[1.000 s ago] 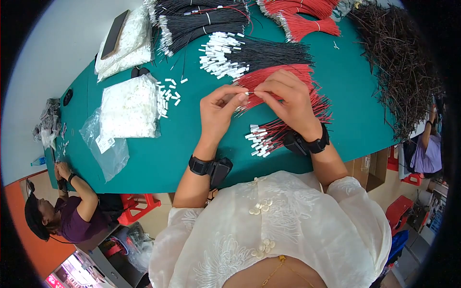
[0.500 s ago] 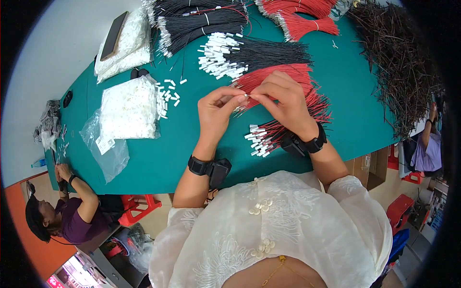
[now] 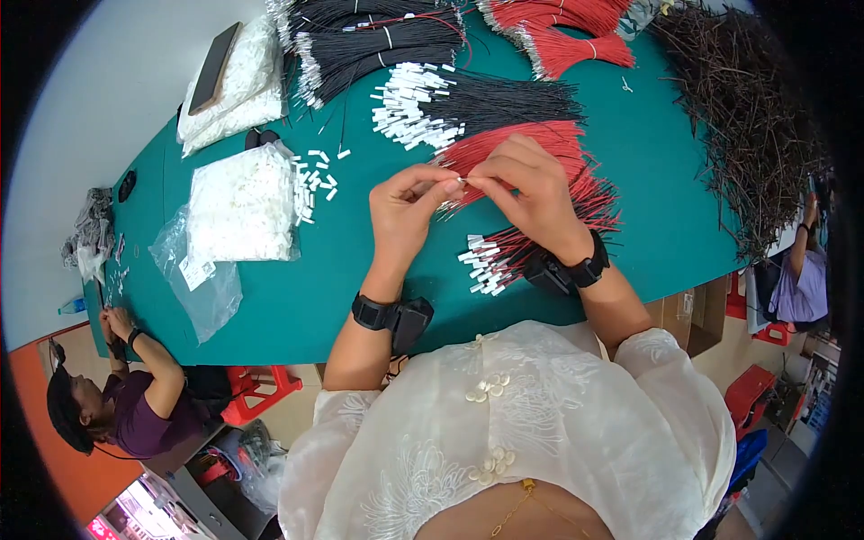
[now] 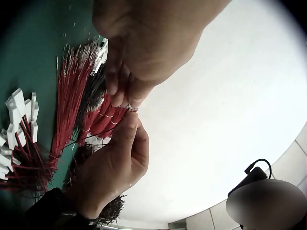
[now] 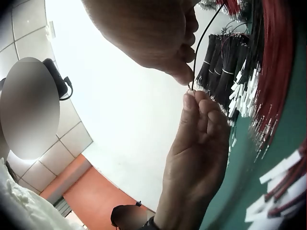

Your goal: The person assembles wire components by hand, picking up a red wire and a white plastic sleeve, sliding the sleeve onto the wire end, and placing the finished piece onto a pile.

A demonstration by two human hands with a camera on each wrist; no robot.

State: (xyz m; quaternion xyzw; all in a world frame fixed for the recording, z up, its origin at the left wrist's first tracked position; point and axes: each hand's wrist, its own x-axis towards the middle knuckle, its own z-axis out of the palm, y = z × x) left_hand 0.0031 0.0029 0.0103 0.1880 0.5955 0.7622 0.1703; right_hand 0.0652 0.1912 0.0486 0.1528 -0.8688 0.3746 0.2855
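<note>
We're pinching a tiny white connector (image 5: 191,91) in our left hand (image 3: 402,216), a thin black wire (image 5: 198,44) in our right hand (image 3: 540,191), fingertips nearly meeting; wire looking light, springy, wanting a grip near its end; red wires (image 3: 477,145) lying below on the counter (image 3: 342,252)

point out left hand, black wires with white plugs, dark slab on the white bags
Left hand (image 3: 402,212): head view, middle of the hand.
Black wires (image 3: 511,97): head view, middle of the strands.
Dark slab (image 3: 216,67): head view, flat top.
</note>
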